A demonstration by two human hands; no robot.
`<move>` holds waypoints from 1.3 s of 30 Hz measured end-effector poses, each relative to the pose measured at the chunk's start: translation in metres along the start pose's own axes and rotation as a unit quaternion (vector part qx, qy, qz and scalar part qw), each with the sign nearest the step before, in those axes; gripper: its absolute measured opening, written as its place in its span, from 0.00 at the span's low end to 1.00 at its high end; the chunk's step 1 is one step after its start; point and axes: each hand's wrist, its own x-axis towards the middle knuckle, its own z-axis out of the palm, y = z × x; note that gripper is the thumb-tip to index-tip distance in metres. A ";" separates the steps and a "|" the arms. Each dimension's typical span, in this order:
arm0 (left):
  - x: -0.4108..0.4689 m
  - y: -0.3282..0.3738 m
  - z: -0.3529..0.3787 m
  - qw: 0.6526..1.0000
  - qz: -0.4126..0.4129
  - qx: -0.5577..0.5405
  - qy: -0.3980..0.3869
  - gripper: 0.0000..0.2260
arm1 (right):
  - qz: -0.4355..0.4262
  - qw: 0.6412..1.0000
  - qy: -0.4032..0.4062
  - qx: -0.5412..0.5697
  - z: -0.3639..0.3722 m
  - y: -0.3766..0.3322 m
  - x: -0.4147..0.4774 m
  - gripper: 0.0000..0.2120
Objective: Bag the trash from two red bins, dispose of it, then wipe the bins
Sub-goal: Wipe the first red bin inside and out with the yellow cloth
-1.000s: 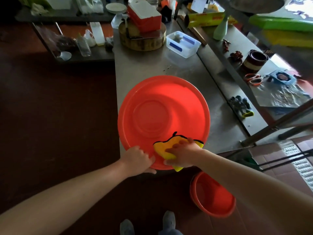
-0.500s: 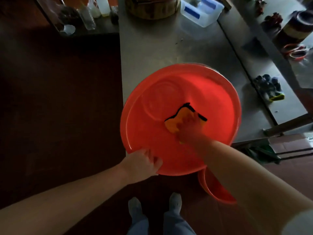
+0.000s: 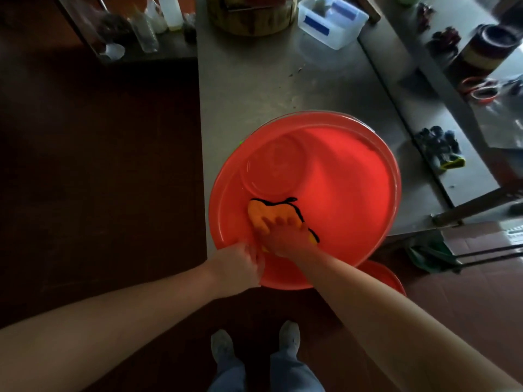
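Pressing one cloth [image 3: 268, 213] into first red bin [image 3: 348, 193], right grip [image 3: 285, 236] flat, left grip [image 3: 235, 267] clutching rim, second bin [image 3: 385, 275] below

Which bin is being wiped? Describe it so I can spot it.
Find the steel table; at its near end a big red bin overhangs the edge. The left hand grips its rim and the right hand presses a yellow cloth inside. The other red bin sits on the floor, mostly hidden.

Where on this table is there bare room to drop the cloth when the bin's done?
Best bare patch: steel table between the red bin, the wooden block and the clear box. A narrower strip lies between the bin and the right-hand ledge, which is crowded: gloves, scissors, jar.
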 end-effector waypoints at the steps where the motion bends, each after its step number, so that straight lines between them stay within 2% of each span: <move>1: 0.000 0.001 0.000 1.000 0.008 -0.003 -0.004 0.25 | -0.001 1.000 0.002 -0.017 0.001 0.006 -0.004 0.29; 6: 0.002 0.001 0.001 1.000 0.023 0.011 -0.018 0.20 | -0.002 0.976 0.098 -0.193 -0.015 0.088 -0.016 0.26; 10: 0.003 -0.002 -0.010 0.998 0.022 0.036 -0.050 0.19 | 0.017 0.960 0.112 -0.258 -0.029 0.122 -0.024 0.27; 12: 0.006 -0.004 -0.015 0.999 0.017 0.026 -0.030 0.19 | 0.032 0.967 0.111 -0.228 -0.018 0.109 -0.033 0.28; 14: 0.009 -0.004 -0.018 1.000 0.027 -0.003 -0.013 0.19 | 0.050 0.982 0.099 -0.153 0.001 0.083 -0.040 0.29; 18: 0.011 -0.004 -0.022 0.999 0.044 -0.007 -0.003 0.23 | 0.063 0.998 0.020 0.016 0.025 0.025 -0.047 0.31; 21: 0.006 -0.005 -0.021 0.999 0.037 -0.001 -0.007 0.24 | 0.049 0.998 -0.022 0.028 0.027 0.015 -0.054 0.32; 24: 0.003 -0.004 -0.020 0.999 0.023 -0.024 -0.013 0.25 | 0.038 0.998 -0.006 -0.040 0.016 0.037 -0.062 0.31; 27: -0.001 -0.007 -0.019 0.999 0.017 -0.041 -0.012 0.23 | 0.038 0.983 0.049 -0.173 -0.005 0.079 -0.068 0.30; 30: -0.001 -0.009 -0.020 0.999 0.020 -0.037 -0.009 0.21 | 0.063 0.960 0.044 -0.268 -0.023 0.107 -0.070 0.30; 32: 0.002 -0.011 -0.023 0.999 0.017 -0.042 -0.015 0.18 | 0.074 0.956 0.039 -0.282 -0.027 0.107 -0.071 0.31; 35: 0.005 -0.014 -0.025 0.998 0.007 -0.059 -0.012 0.18 | 0.076 0.977 0.045 -0.196 -0.014 0.082 -0.078 0.31; 39: 0.006 -0.014 -0.023 0.998 0.026 -0.050 -0.011 0.23 | 0.064 0.997 -0.038 -0.021 0.013 0.031 -0.089 0.33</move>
